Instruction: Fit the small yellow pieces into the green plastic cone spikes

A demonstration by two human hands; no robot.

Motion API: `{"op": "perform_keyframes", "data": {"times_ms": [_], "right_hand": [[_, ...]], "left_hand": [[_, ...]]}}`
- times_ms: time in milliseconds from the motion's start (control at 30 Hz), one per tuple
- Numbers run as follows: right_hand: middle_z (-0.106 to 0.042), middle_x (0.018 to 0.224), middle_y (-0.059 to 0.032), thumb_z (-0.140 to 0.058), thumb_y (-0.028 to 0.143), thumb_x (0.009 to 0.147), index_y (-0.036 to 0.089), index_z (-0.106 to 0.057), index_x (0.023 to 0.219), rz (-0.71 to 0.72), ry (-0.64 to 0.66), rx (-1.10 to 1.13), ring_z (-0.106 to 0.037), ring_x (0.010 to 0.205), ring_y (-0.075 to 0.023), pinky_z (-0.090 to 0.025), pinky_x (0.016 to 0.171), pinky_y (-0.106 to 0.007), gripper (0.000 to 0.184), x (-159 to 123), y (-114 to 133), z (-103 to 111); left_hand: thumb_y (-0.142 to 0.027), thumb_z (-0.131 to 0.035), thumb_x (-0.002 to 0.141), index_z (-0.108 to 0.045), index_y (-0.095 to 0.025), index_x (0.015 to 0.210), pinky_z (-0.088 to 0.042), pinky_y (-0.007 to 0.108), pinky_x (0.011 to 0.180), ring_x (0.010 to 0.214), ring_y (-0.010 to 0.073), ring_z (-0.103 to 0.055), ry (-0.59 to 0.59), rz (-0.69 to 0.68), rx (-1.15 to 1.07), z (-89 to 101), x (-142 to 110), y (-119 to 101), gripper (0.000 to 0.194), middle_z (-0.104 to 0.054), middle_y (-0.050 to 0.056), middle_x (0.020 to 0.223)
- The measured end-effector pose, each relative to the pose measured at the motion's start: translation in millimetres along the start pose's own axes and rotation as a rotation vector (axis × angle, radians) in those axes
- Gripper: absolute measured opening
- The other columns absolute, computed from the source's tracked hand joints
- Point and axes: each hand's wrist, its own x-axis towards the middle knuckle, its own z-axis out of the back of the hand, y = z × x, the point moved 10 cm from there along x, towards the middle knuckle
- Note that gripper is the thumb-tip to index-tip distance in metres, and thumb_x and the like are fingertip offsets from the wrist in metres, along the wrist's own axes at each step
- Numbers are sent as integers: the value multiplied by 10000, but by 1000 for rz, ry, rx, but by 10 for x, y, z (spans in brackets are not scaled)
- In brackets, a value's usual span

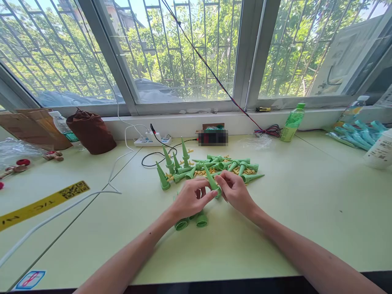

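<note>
Both my hands meet over the pale green table (275,228). My left hand (190,199) and my right hand (234,190) pinch one green cone spike (211,182) between them, its tip pointing up and away. Under my left hand lie two more green spikes (191,221) with round open ends toward me. Behind my hands lies a pile of several green spikes (226,165) mixed with small yellow parts (202,173). Several spikes stand upright (168,163) to the left of the pile.
A white power strip (152,141) with black and white cables sits by the window ledge. A brown bag (91,131), a cardboard box (32,127), a green bottle (292,122), blue items (358,134) and a white bottle (381,151) line the table's edges. A yellow label (43,203) lies at left.
</note>
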Motion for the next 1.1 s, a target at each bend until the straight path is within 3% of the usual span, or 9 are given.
{"op": "perform_keyframes", "data": {"times_ms": [600,1100], "right_hand": [[-347,487,67,-527,504,906,200,-465,674,4,-12,4,-329,423,-86,-253,406,-229,387,4,25,14],[-401,510,62,-597,520,858,196,-503,706,-30,-26,34,-360,424,-88,-269,402,-228,370,13,-3,31]], "left_hand": [[-370,-560,887,-694,-159,858,-398,219,533,590,101,-494,-18,-22,59,6,-2,5,251,-611,36,758],[-347,-580,869,-641,-148,757,-390,227,543,586,97,-487,-42,-9,37,60,5,5,236,-606,25,737]]}}
